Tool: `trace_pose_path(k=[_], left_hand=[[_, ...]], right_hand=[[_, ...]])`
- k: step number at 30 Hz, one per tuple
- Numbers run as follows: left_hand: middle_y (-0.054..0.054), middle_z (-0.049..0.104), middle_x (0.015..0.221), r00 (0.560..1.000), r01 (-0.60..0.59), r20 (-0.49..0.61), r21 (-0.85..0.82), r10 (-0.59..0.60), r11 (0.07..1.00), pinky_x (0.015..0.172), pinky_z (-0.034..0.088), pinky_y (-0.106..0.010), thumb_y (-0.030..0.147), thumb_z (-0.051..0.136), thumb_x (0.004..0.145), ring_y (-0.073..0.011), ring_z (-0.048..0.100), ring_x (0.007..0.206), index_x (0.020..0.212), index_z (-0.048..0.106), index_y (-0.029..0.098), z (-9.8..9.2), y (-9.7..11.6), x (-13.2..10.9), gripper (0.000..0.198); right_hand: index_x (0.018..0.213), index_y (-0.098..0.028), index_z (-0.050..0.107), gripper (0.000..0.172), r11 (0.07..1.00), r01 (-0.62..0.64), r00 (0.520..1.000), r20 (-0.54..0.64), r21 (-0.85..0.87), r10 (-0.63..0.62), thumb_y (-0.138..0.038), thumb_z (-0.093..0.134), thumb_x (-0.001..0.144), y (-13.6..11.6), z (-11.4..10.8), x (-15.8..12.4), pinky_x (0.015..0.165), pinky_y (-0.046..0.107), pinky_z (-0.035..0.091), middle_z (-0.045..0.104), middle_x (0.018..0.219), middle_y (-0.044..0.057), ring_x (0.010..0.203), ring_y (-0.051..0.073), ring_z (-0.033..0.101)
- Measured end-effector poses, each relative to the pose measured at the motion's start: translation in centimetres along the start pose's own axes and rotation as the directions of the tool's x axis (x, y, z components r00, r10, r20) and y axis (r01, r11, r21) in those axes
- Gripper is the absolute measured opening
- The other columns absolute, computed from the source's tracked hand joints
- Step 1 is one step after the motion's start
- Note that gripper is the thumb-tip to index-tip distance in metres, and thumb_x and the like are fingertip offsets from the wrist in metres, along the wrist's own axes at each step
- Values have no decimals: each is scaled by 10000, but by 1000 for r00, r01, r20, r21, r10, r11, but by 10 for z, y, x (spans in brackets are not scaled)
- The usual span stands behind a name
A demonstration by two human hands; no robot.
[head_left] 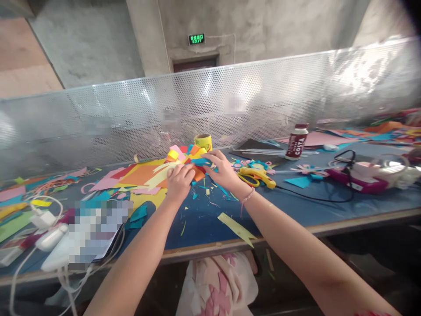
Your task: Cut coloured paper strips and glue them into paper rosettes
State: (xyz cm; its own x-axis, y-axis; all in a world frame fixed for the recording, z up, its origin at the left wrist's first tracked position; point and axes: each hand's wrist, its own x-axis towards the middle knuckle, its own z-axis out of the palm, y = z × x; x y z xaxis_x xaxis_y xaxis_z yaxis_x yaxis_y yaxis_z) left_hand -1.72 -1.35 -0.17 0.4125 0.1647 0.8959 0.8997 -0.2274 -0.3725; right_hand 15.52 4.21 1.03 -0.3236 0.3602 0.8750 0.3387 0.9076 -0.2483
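Note:
My left hand is closed, its curled fingers on a bunch of folded coloured paper strips in yellow, pink, orange and blue. From the other side, my right hand grips the bunch's blue and red-orange strips between thumb and fingers; the exact contact is partly hidden. Just behind the bunch stands a yellow roll of tape. Beneath and left of my left hand lie orange and yellow paper sheets. A yellow glue gun with a black cord rests right of my right hand.
A brown-red bottle stands at the back right, near a magenta power strip. At left lie a phone, white chargers and cables. A pale strip overhangs the front edge. A perforated metal screen runs behind.

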Motion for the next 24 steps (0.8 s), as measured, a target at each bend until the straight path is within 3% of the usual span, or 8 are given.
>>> trace_pose_path(k=[5, 10, 24], left_hand=[[7, 709, 1001, 1000, 23, -16, -25, -24, 999, 724, 310, -356, 109, 496, 847, -200, 560, 872, 769, 595, 214, 1, -2, -1, 163], [5, 705, 1044, 999, 25, -25, -33, -25, 999, 722, 311, -351, 106, 493, 847, -198, 561, 841, 726, 577, 207, 2, -1, 0, 178], [-11, 699, 1064, 999, 41, 37, -76, -39, 996, 739, 310, -342, 144, 470, 866, -210, 566, 878, 774, 596, 208, 4, 0, -3, 169]], right_hand=[[1079, -188, 616, 303, 991, -111, 994, 5, 69, 111, -275, 619, 789, 5, -1, 2, 780, 353, 511, 581, 983, 92, 909, 192, 581], [1058, -207, 636, 279, 988, -141, 989, 41, 57, 139, -300, 625, 795, 5, -1, 3, 771, 339, 504, 641, 964, 74, 866, 178, 601], [1007, -204, 652, 233, 994, -77, 996, 40, 80, 74, -179, 620, 777, 7, -5, 5, 722, 301, 509, 628, 944, 63, 831, 162, 589]])
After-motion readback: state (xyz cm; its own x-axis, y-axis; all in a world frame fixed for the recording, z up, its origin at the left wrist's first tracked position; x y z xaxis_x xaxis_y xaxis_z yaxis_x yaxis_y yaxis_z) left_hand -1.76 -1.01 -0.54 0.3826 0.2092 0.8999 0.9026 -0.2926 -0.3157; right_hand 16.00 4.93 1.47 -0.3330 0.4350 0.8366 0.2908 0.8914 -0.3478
